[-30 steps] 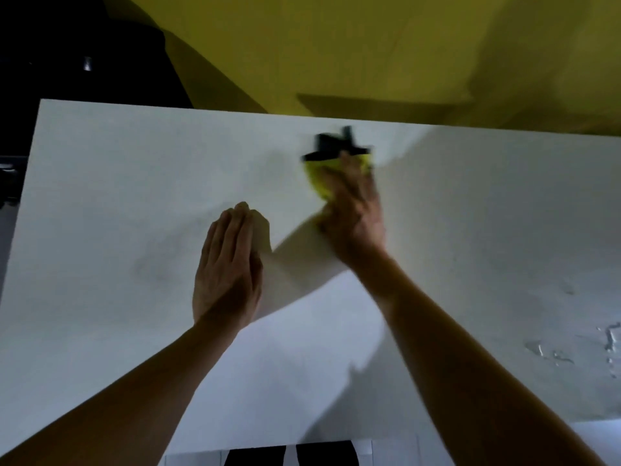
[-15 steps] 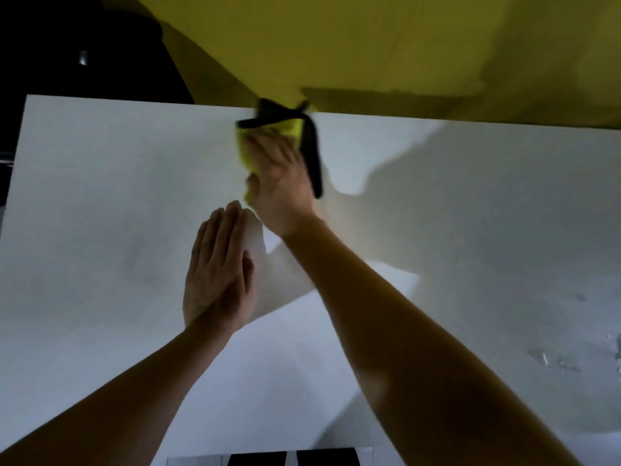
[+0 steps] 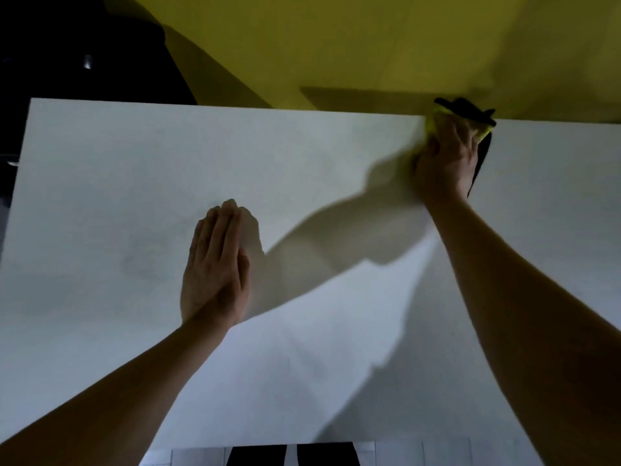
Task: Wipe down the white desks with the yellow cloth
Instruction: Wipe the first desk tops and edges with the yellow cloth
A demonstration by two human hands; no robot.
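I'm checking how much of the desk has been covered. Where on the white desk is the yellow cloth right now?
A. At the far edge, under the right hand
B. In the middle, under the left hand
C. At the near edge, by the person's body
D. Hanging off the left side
A: the right hand presses the yellow cloth at the far edge of the white desk; the left hand lies flat mid-desk with no cloth under it.

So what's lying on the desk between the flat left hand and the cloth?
Nothing solid: in the head view the white desk is bare between the left hand and the yellow cloth under the right hand; only the arm's shadow crosses it.
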